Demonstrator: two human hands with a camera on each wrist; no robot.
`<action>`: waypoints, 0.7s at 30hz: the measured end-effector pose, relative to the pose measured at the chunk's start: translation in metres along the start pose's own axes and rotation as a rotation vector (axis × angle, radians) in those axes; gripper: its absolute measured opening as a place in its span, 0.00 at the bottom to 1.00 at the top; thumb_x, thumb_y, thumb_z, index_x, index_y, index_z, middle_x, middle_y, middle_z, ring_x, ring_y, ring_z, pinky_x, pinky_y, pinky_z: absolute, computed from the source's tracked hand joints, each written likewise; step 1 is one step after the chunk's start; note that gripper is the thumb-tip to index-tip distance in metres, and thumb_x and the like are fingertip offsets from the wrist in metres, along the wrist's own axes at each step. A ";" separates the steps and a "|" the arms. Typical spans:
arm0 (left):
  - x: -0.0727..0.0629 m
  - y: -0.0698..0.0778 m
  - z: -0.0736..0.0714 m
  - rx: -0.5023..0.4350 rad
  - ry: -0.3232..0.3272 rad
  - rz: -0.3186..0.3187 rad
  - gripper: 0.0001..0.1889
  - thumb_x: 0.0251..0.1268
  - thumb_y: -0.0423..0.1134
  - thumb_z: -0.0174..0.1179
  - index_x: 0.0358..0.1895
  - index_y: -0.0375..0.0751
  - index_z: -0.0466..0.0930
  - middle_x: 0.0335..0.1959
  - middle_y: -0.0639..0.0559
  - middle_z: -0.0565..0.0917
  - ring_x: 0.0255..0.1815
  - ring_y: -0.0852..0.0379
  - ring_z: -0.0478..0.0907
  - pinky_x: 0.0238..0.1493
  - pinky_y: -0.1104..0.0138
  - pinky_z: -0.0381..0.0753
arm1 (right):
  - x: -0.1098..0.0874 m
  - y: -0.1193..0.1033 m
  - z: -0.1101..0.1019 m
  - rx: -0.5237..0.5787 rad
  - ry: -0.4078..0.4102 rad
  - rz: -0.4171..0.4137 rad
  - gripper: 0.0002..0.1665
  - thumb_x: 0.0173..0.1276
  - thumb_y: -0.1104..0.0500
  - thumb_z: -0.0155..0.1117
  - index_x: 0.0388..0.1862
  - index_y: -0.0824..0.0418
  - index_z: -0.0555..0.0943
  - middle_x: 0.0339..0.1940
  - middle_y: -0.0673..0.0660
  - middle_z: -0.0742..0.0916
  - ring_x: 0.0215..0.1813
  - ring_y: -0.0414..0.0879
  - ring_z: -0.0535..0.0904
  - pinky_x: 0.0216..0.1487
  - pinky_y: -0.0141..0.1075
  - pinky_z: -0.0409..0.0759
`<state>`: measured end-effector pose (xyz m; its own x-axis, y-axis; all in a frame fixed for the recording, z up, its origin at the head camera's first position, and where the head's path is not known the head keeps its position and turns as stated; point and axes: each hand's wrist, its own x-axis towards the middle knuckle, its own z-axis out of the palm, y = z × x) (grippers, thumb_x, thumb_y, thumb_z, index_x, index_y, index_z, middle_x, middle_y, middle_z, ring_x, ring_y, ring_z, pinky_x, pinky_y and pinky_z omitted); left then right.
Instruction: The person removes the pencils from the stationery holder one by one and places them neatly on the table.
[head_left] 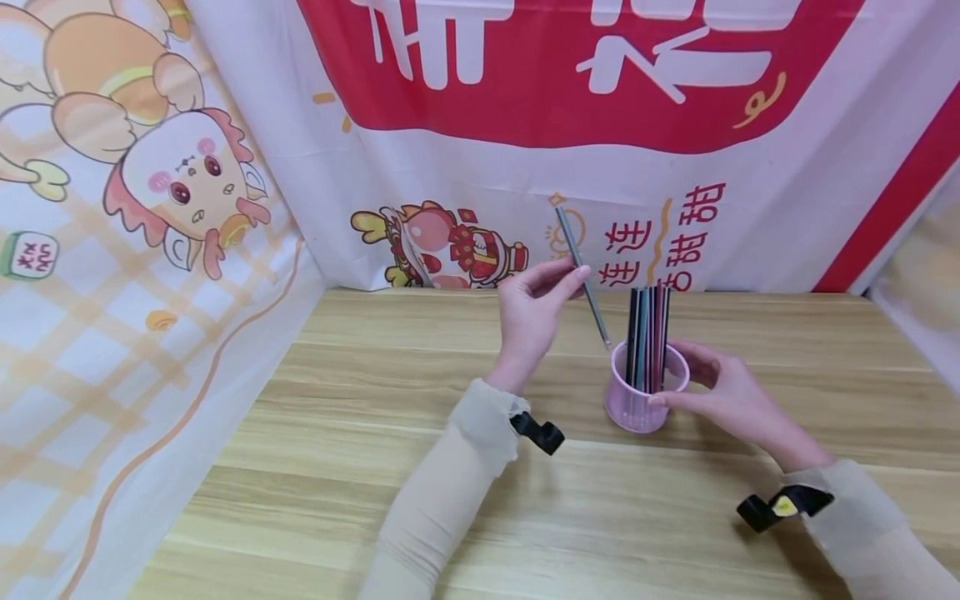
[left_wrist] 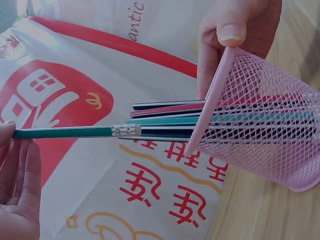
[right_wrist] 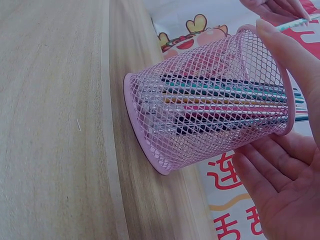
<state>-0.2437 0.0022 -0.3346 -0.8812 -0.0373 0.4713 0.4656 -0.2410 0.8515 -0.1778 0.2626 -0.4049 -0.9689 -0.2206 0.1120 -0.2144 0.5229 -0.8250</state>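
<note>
My left hand pinches a green pencil near its middle, just left of a pink mesh pen cup. The pencil tilts, its silver ferrule and eraser pointing down at the cup's rim. Several pencils stand in the cup, dark, green and red, reaching above the rim. Around the cup's right side my right hand holds it, thumb at the near rim and fingers behind. In the right wrist view the cup's base is down by the wooden table, and an orange-yellow pencil shows through the mesh.
The wooden table meets a white and red printed cloth behind the cup. Another printed cloth borders the left side. A black strap mount sits on the left wrist, another on the right.
</note>
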 end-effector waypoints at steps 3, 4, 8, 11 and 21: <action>-0.001 0.003 -0.005 0.017 -0.008 -0.009 0.13 0.61 0.30 0.73 0.49 0.31 0.86 0.40 0.45 0.89 0.36 0.51 0.88 0.43 0.58 0.90 | 0.000 0.001 0.000 -0.001 -0.002 0.004 0.53 0.60 0.48 0.81 0.76 0.67 0.66 0.69 0.68 0.77 0.66 0.61 0.75 0.56 0.17 0.72; -0.001 0.003 -0.007 0.026 -0.015 -0.017 0.14 0.61 0.30 0.73 0.49 0.32 0.86 0.40 0.45 0.89 0.36 0.51 0.88 0.43 0.58 0.90 | 0.000 0.001 -0.001 -0.001 -0.003 0.006 0.53 0.60 0.48 0.81 0.76 0.67 0.66 0.69 0.68 0.77 0.66 0.62 0.75 0.56 0.17 0.72; -0.005 0.001 -0.013 0.066 -0.064 -0.057 0.14 0.60 0.30 0.74 0.49 0.34 0.87 0.38 0.46 0.89 0.37 0.52 0.88 0.42 0.59 0.90 | 0.001 0.001 -0.001 -0.003 -0.002 0.011 0.53 0.59 0.47 0.81 0.76 0.66 0.66 0.69 0.67 0.77 0.66 0.61 0.75 0.56 0.17 0.72; -0.009 -0.004 -0.016 0.100 -0.087 -0.093 0.13 0.60 0.31 0.74 0.48 0.36 0.88 0.37 0.48 0.90 0.36 0.52 0.88 0.41 0.60 0.90 | 0.001 0.002 -0.001 -0.004 -0.002 0.010 0.53 0.59 0.47 0.81 0.76 0.66 0.66 0.69 0.67 0.77 0.66 0.61 0.75 0.56 0.17 0.72; -0.020 -0.030 -0.025 0.138 -0.126 -0.332 0.14 0.58 0.32 0.75 0.48 0.38 0.88 0.35 0.47 0.89 0.33 0.50 0.89 0.39 0.61 0.90 | 0.001 0.003 -0.001 -0.028 0.001 -0.004 0.53 0.60 0.47 0.81 0.76 0.68 0.66 0.69 0.68 0.76 0.66 0.62 0.75 0.56 0.16 0.70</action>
<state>-0.2420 -0.0143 -0.3751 -0.9730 0.1421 0.1819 0.1709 -0.0863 0.9815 -0.1790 0.2643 -0.4066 -0.9681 -0.2221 0.1162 -0.2221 0.5451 -0.8084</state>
